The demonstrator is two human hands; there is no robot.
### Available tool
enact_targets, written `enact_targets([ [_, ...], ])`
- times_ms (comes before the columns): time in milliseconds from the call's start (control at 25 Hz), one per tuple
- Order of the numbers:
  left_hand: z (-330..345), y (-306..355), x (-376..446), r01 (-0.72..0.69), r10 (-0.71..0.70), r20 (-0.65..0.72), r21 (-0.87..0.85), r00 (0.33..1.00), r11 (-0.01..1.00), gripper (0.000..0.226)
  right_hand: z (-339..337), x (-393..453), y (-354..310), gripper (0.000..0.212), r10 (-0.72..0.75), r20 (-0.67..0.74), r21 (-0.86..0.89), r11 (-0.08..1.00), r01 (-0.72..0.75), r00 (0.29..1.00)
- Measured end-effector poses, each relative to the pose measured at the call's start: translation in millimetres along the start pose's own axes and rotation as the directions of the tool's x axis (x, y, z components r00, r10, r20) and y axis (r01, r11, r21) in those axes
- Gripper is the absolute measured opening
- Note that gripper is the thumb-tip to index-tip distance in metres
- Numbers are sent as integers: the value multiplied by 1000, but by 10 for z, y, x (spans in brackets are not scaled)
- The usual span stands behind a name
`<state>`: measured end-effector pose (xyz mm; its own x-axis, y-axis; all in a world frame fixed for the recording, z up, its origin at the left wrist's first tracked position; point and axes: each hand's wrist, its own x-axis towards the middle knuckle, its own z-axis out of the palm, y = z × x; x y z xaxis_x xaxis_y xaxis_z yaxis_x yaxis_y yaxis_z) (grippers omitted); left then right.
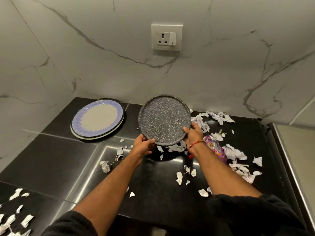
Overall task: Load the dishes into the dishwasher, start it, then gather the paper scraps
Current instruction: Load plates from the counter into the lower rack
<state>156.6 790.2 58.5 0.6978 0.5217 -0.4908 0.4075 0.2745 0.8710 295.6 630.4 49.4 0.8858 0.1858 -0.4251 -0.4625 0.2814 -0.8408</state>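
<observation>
Both hands hold the speckled dark plate point(164, 119) by its near rim: the left hand point(142, 145) curls round the lower-left edge with its thumb on top, and the right hand point(194, 132) grips the lower-right edge, thumb pressed on the face. The plate is lifted clear of the black counter point(56, 150) and tipped so its face turns toward the camera. It looks stiff and fairly heavy, probably ceramic or stoneware, though the material is hard to judge from here, so it would chip if knocked; the raised rim is the safe place to take hold. Both forearms reach straight forward, wrists slightly bent. To the left a blue-rimmed plate point(98, 117) lies on another on the counter. Paper scraps point(235, 154) and a purple wrapper point(214, 147) lie scattered to the right.
</observation>
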Motion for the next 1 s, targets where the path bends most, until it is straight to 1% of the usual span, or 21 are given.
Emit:
enact_targets([
  [80,-82,19,-173,-202,203,-46,32,978,979,58,-115,-246,-9,42,-67,6,-20,998,67,998],
  [120,-102,50,-261,-296,296,-60,19,953,955,64,-215,-390,-10,42,-125,9,-48,991,125,992],
  [160,-95,79,-336,-372,373,-64,24,926,928,64,-328,-535,-14,43,-190,16,-74,979,191,982],
  [240,-10,60,-508,-443,445,-18,80,895,893,56,-599,-850,-6,44,-313,-3,-109,944,310,950],
  [320,149,-42,-720,-447,441,77,140,894,883,50,-938,-1187,26,44,-402,-98,-121,913,390,911],
  [440,482,-265,-1051,-444,408,220,152,886,883,38,-1552,-1719,66,43,-511,-252,-152,860,488,822],
  [560,957,-538,-1445,-441,351,386,173,853,880,27,-2223,-2229,60,37,-547,-391,-185,834,519,740],
  [680,1516,-830,-1932,-448,294,528,189,797,874,18,-2935,-2785,3,29,-559,-541,-206,813,545,629],
  [760,1959,-1022,-2258,-480,273,616,199,739,854,20,-3429,-3185,-25,28,-555,-616,-217,802,557,559],
  [840,2378,-1188,-2584,-513,241,684,223,688,829,15,-3922,-3543,-13,27,-526,-687,-212,805,554,502],
  [960,3068,-1515,-3094,-558,188,761,261,621,788,14,-4729,-4108,93,26,-449,-772,-174,830,529,450],
  [1000,3286,-1642,-3259,-588,184,781,271,597,762,19,-4990,-4287,153,25,-430,-787,-168,840,516,443],
])
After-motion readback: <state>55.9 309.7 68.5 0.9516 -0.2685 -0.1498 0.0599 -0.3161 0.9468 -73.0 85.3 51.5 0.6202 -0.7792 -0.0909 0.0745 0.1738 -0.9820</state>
